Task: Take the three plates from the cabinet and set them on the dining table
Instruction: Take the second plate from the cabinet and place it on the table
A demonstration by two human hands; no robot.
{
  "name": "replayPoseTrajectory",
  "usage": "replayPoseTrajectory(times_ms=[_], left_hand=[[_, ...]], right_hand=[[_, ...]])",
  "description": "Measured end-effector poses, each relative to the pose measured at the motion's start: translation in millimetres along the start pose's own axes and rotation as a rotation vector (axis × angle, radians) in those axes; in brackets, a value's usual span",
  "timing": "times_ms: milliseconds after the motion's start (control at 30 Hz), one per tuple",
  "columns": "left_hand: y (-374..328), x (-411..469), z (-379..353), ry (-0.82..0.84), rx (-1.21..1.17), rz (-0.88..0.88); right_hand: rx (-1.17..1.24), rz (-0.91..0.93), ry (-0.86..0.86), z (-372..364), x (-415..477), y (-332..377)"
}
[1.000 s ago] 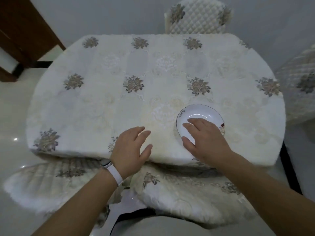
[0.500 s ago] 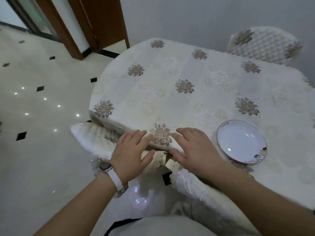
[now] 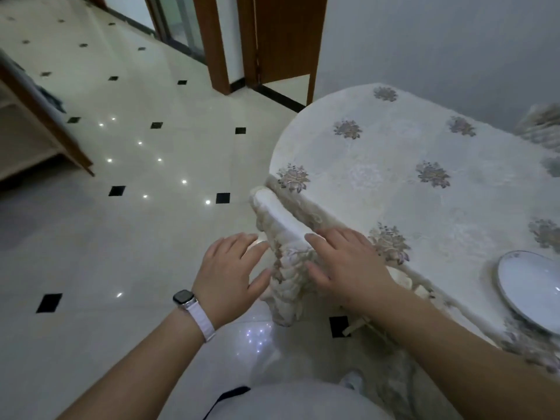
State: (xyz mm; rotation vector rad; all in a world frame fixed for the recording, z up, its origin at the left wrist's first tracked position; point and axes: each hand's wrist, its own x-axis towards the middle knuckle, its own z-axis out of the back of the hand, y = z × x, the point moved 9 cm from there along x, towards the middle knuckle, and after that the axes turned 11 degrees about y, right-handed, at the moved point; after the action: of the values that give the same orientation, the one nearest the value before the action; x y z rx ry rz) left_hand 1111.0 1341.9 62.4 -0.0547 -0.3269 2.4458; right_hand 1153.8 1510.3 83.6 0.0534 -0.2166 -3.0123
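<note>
One white plate (image 3: 533, 291) with a thin dark rim lies on the dining table (image 3: 394, 165), near its front edge at the far right of the view. A cream floral cloth covers the table. My left hand (image 3: 230, 274) hovers over the floor to the left of the table, fingers spread, holding nothing; a watch with a white strap is on that wrist. My right hand (image 3: 348, 265) is also spread and empty, above a padded chair back (image 3: 281, 237) at the table's near edge. No other plates are visible.
Glossy cream floor tiles (image 3: 136, 147) with small black diamonds stretch to the left. A wooden door frame (image 3: 285, 40) stands at the back. A wooden furniture edge (image 3: 39, 116) shows at far left. Another padded chair (image 3: 542, 122) sits at the table's far right.
The view has swung left, so the table and plate have slid to the right. My right hand has left the plate, which stays on the table. Both hands have moved over towards the floor side.
</note>
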Motion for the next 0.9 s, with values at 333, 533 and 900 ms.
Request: replayPoseTrajectory(times_ms=[333,533,900], left_hand=[[154,-113,41,-0.080,-0.033,0.315],[206,-155,57,-0.132,-0.025,0.484],[302,-127,64,-0.109,-0.001,0.739]], right_hand=[[-0.040,0.271,0.067,-27,77,174],[-0.059,0.429,0.073,-34,119,237],[-0.024,0.661,0.125,-67,251,292]])
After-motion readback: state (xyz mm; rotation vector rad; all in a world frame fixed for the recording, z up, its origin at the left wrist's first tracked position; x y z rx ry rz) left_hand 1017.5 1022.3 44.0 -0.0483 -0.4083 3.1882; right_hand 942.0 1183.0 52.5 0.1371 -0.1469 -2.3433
